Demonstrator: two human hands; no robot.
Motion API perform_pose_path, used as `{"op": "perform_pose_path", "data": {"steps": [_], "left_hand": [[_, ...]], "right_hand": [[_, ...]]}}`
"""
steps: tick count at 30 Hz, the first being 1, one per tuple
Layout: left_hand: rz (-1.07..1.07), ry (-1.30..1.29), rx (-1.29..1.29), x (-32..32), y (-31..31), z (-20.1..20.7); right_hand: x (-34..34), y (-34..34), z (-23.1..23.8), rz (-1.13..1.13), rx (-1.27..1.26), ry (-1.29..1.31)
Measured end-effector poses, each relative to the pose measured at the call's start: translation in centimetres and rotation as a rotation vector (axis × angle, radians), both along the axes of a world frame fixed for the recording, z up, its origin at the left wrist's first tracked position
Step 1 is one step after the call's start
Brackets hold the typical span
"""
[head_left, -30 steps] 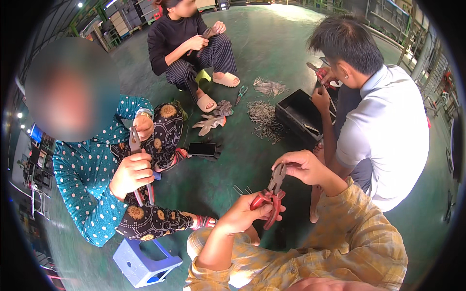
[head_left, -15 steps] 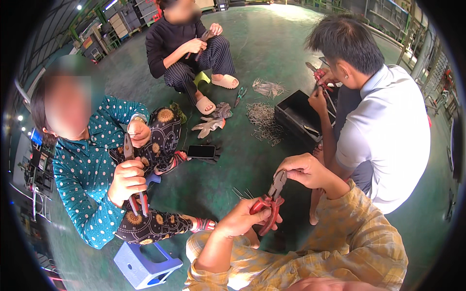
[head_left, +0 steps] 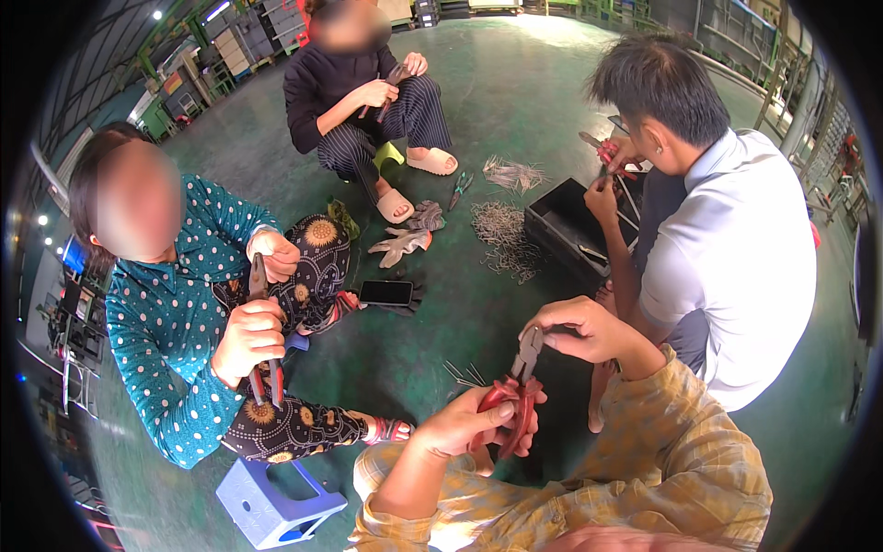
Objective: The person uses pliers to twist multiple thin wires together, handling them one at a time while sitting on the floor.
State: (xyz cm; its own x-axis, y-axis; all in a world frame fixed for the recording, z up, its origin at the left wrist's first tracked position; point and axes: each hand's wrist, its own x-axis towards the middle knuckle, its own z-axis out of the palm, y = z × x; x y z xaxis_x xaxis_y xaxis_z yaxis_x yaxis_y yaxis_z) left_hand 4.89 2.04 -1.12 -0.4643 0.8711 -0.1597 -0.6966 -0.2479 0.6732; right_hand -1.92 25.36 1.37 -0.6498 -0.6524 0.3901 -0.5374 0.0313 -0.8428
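Observation:
My left hand is wrapped round the red handles of a pair of pliers, whose metal jaws point up and away from me. At the tip of the jaws, my right hand has its thumb and fingers pinched together. Whatever they hold is too small to make out. Several thin straight wires lie on the green floor just beyond my left hand. Farther off sit a heap of bent wire pieces and a bundle of straight wires.
A black bin stands by a person in a white shirt at right. Two more people sit at left and far side, all holding pliers. A phone, gloves, other pliers and a blue stool are around.
The pliers in my left hand have tilted slightly more upright. My right hand stays pinched at the jaws. The whole view has shifted a little.

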Motion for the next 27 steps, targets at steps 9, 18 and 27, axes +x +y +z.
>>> {"op": "perform_pose_path", "data": {"steps": [9,18,27], "left_hand": [[0.081,-0.023,-0.125,0.1,0.8,-0.9],[0.195,0.128,-0.242,0.0,2.0,-1.1],[0.407,0.283,-0.562,-0.7,2.6,-1.3]], "right_hand": [[-0.2,0.0,0.0,-0.030,0.083,0.052],[-0.2,-0.3,-0.2,-0.139,0.115,0.076],[0.6,-1.0,0.6,-0.278,0.214,0.076]]}}
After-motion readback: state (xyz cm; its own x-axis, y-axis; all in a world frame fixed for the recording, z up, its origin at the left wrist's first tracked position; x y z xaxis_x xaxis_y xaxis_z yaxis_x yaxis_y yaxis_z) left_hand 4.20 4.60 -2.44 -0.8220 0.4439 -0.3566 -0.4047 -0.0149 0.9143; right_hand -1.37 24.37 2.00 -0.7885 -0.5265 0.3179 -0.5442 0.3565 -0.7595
